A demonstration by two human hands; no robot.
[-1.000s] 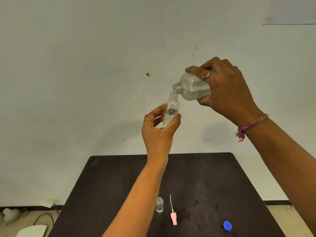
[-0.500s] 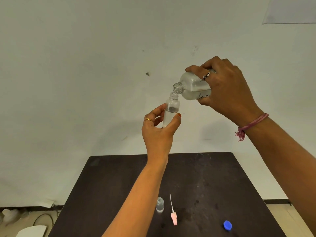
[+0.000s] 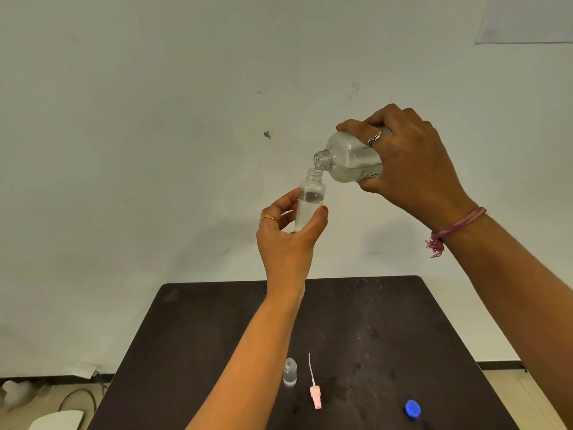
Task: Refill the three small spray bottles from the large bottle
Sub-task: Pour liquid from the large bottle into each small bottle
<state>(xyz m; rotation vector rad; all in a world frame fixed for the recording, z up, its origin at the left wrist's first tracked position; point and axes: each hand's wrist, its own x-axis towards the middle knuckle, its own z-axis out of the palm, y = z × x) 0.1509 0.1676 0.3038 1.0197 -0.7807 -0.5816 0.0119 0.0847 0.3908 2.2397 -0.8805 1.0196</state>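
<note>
I noted a dark table [image 3: 387, 321] against a pale wall [image 3: 155, 119], a paper sheet [image 3: 527, 20] at far right, cables [image 3: 77, 398] on the floor at left.

Bright even light, soft shadows on wall, sharp, slight wide-angle bowing

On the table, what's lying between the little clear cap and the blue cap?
In the head view, the pink spray pump with its white tube lies between the clear cap and blue cap, close beside the clear one.

Large clear bottle [image 3: 350, 159] tilted, mouth over the upright small spray bottle [image 3: 311, 201] — mostly full.
</note>
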